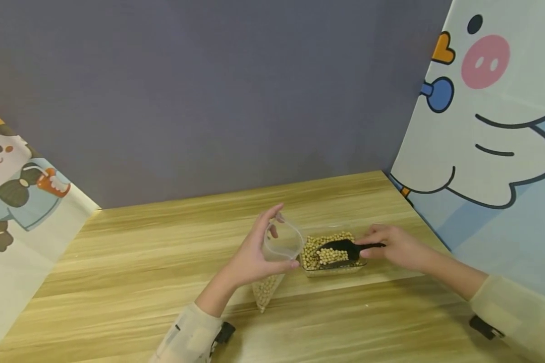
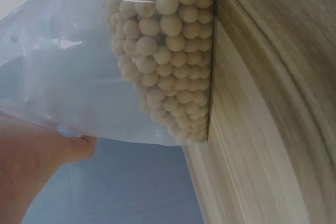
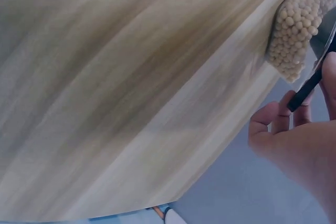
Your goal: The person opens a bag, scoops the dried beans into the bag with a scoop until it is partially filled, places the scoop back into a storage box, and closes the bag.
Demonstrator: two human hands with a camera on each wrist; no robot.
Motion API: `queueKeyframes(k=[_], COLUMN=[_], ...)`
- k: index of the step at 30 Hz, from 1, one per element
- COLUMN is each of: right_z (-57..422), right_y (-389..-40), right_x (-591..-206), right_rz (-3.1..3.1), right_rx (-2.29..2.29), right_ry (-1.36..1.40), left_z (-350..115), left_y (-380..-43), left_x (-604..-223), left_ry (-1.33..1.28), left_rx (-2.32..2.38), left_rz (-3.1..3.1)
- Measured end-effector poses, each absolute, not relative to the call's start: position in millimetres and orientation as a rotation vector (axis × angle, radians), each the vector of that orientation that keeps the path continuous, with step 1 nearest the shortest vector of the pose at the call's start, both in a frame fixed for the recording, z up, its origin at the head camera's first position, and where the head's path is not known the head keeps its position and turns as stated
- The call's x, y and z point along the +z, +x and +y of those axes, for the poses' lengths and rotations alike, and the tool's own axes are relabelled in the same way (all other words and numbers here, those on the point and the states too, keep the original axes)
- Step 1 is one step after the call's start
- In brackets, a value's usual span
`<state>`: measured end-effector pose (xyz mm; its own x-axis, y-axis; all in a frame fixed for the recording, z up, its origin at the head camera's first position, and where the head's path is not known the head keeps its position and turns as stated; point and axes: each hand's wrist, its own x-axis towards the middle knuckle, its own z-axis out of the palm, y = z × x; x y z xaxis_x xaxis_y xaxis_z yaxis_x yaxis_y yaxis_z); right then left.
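My left hand [image 1: 250, 259] holds a clear plastic bag [image 1: 267, 291] by its mouth, thumb and fingers spread around the rim so that it gapes. In the left wrist view, pale round beans [image 2: 163, 51] fill the bottom of the bag, which stands on the table. To its right is a clear rectangular container [image 1: 333, 273] of the same beans. My right hand [image 1: 392, 245] grips the handle of a black scoop [image 1: 348, 248] over this container, and beans [image 1: 331, 256] lie in the scoop. The handle [image 3: 305, 92] also shows between the fingers in the right wrist view.
The wood-grain table [image 1: 131, 282] meets a grey wall [image 1: 209, 101] at the back. Panels with cartoon figures stand at the left [image 1: 22, 186] and right [image 1: 490, 151]. A small pale speck [image 1: 366, 305] lies on the table in front of the container.
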<state>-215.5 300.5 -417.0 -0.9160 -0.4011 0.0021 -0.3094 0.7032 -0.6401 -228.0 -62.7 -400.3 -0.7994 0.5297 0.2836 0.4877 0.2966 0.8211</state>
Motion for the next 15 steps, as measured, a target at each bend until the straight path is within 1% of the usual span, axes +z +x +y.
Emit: queueKeyframes(k=[5,15], right_z=[304,306], right_y=[-214,-213], right_x=[-413,-391], right_rz=[2.767,2.831], right_rx=[-1.064,-1.058], right_ry=[-0.467,-0.401], left_z=[-62,-61], left_y=[-228,-228], left_x=[-399,-400], left_ry=[0.980,1.001], left_rx=[1.552,1.548], left_rz=[2.489,2.495])
